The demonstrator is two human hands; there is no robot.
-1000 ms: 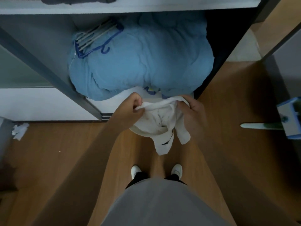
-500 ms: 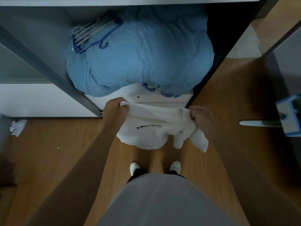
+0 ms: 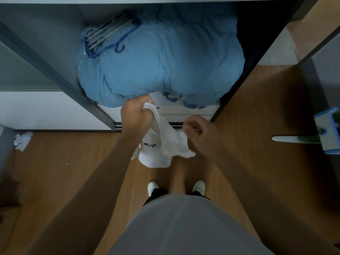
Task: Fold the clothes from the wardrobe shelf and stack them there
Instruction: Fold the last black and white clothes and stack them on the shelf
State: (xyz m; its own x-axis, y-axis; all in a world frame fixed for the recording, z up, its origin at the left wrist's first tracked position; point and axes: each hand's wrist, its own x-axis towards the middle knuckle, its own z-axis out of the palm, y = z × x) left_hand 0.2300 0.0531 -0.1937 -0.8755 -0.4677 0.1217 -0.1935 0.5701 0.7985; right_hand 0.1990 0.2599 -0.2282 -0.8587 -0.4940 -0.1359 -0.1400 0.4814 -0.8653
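White garment (image 3: 161,144) hangs bunched from left hand (image 3: 136,115), print (image 3: 149,145) half-hidden.

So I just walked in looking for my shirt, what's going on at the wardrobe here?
A person stands at the open wardrobe holding a white garment above the wooden floor. The left hand grips its upper edge; the right hand is at the other side with fingers curled, though whether it has hold is unclear. The garment hangs bunched, not yet folded. A blue duvet with hangers on top fills the compartment in front.
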